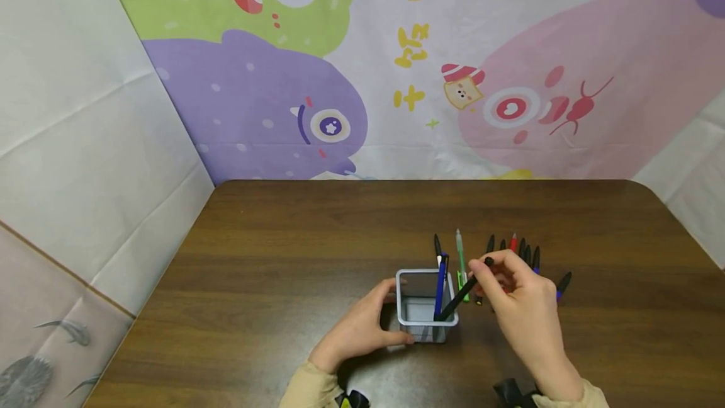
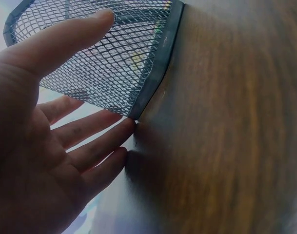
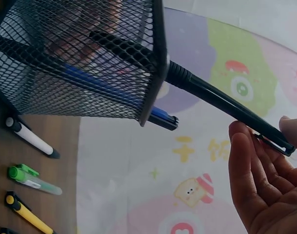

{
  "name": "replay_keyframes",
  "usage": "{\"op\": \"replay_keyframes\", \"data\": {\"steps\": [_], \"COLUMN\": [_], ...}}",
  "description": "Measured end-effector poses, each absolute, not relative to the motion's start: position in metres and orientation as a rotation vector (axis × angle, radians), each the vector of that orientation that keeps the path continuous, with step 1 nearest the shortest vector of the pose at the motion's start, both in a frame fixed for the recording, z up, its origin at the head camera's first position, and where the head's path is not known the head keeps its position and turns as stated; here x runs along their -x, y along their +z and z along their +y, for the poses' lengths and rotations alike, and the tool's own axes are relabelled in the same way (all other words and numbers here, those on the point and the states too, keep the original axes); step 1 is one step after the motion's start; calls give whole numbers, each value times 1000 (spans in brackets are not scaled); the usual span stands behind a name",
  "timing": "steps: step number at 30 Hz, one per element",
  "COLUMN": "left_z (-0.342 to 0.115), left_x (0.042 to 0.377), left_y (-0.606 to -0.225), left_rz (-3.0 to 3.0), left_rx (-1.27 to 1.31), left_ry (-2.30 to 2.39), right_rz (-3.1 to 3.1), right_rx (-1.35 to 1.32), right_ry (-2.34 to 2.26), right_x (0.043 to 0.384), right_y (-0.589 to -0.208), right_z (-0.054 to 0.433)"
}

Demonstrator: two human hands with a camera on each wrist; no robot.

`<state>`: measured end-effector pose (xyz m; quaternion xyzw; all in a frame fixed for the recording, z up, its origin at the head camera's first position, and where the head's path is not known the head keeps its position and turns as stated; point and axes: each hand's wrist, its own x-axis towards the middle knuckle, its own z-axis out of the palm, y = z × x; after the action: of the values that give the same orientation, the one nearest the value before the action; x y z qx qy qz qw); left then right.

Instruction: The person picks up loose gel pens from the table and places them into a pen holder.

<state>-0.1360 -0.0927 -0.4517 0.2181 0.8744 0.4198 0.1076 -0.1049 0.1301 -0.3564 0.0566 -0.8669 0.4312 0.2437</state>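
Table [image 1: 255,282] beneath cup [image 1: 416,323], cartoon backdrop [image 1: 408,150]

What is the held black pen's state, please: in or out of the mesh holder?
Partly in: the black pen's lower end shows through the mesh holder; the right hand pinches its upper end outside.

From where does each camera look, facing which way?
Head: worn on the head, faces forward and down over the table; left hand and right hand show.
Left wrist: worn there, faces the mesh holder; left hand shows.
Right wrist: worn there, faces the black pen; right hand shows.
Head and right wrist share the black pen.
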Motion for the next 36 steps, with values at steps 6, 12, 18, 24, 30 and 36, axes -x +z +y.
{"op": "replay_keyframes", "data": {"steps": [6, 12, 18, 24, 30, 36], "left_z": [-93, -93, -93, -93, -93, -93], "left_x": [136, 136, 136, 136, 135, 136], "left_y": [-450, -451, -452, -451, -450, -451], "left_rz": [2566, 2558, 2550, 2546, 2554, 2547], "left_rx": [-639, -645, -632, -630, -637, -631], "left_ry": [1245, 1259, 1259, 1258, 1243, 1257], "right_rz": [-2397, -2437, -2500, -2539, -2539, -2502], "right_rx": [-188, -223, -210, -237, -230, -248], "right_ry": [1161, 1134, 1113, 1105, 1043, 978], "right_x": [107, 111, 112, 113, 114, 116], "right_y": [-363, -374, -381, -384, -387, -392], "right_z": [126, 120, 116, 111, 109, 108]}}
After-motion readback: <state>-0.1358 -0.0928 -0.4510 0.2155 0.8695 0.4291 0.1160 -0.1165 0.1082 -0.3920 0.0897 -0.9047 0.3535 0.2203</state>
